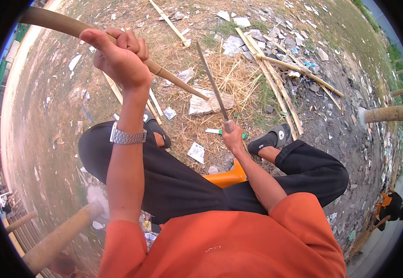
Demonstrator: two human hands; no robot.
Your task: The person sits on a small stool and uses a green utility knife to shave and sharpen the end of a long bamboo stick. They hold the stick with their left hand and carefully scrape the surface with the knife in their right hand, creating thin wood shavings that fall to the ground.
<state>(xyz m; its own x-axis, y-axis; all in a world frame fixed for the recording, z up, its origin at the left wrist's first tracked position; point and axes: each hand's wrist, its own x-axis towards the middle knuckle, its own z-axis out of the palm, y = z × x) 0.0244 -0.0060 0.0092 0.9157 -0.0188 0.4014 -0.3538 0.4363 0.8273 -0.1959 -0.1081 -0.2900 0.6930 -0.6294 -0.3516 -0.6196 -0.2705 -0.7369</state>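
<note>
My left hand [121, 60] is wrapped round a long bamboo pole [169, 75], raised at the upper left. The pole slants down to the right, its thin end at a pale flat block [203, 104] on the ground; whether it touches cannot be told. In my right hand [233, 139] is the handle of a long-bladed knife [213, 85], its narrow blade pointing up and away, just right of the block and apart from the pole. A green-handled tool [229, 133] lies on the ground, partly hidden by my right hand.
I sit on an orange plastic seat [227, 176]. Straw-like shavings [238, 74] surround the block. Split bamboo strips [275, 85] lie beyond my right foot, among rubble and paper scraps. Bamboo posts stand at the left [65, 234] and right [389, 114]. Another person [392, 211] is at the far right.
</note>
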